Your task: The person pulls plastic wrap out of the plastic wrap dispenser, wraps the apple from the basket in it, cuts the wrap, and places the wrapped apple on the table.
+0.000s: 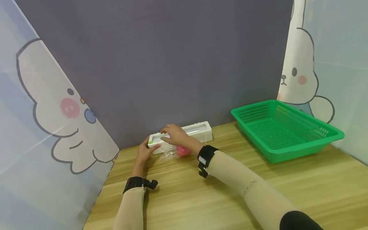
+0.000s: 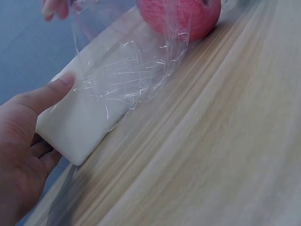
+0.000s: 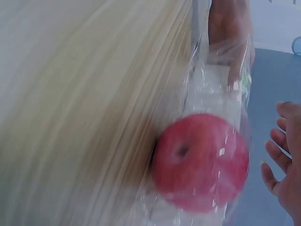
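A white plastic-wrap dispenser (image 1: pixel 206 136) stands at the back of the table, with a bright green piece on its left end. My left hand (image 1: pixel 143 151) grips that left end, thumb on the front face and fingers round behind, as the left wrist view shows. A red apple (image 3: pixel 201 162) sits against the dispenser's front. Clear plastic wrap (image 2: pixel 127 70) hangs down the front and lies over part of the apple. My right hand (image 1: pixel 176 134) is above the dispenser, fingers loosely bent, and in the right wrist view (image 3: pixel 287 155) it holds nothing.
A green perforated basket (image 1: pixel 310 148) stands to the right on the wooden table (image 1: pixel 184 198). Behind the dispenser rises a dark grey backdrop (image 1: pixel 172 64). Cartoon-printed cloths hang at the left (image 1: pixel 49 95) and right.
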A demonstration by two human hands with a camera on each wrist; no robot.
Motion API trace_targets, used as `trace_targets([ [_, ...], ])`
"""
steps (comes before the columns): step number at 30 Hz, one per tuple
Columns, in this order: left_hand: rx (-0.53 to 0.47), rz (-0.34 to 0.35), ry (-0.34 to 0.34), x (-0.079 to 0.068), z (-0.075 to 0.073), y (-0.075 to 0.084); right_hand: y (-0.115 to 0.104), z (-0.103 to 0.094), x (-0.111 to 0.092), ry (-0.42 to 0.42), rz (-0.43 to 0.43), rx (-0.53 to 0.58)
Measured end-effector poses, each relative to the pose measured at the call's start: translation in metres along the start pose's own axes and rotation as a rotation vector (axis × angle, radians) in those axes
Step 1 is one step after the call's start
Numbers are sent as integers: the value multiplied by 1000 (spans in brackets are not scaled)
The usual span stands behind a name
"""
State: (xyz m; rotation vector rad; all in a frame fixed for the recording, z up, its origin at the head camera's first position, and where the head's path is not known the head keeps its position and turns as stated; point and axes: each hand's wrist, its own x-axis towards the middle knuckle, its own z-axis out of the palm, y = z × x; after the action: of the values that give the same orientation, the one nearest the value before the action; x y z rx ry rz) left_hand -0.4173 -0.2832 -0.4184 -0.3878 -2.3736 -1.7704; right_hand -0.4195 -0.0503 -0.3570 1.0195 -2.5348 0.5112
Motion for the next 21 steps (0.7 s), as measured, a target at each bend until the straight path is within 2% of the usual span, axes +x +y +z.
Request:
trace_targets([
  [3, 16, 21, 11, 3, 3, -10, -7, 5, 8, -4, -6, -21],
  [10, 25, -2, 1, 5, 7, -29, -18, 20, 19, -43, 43, -114],
  [15, 37, 2, -2, 5, 7, -30, -25, 29, 24, -78, 75, -124],
  [18, 52, -2, 5, 5, 5, -27, -30, 34, 28, -89, 65, -124],
  [21, 67, -9, 3, 5, 4, -24, -33, 40, 33, -94, 45, -169],
])
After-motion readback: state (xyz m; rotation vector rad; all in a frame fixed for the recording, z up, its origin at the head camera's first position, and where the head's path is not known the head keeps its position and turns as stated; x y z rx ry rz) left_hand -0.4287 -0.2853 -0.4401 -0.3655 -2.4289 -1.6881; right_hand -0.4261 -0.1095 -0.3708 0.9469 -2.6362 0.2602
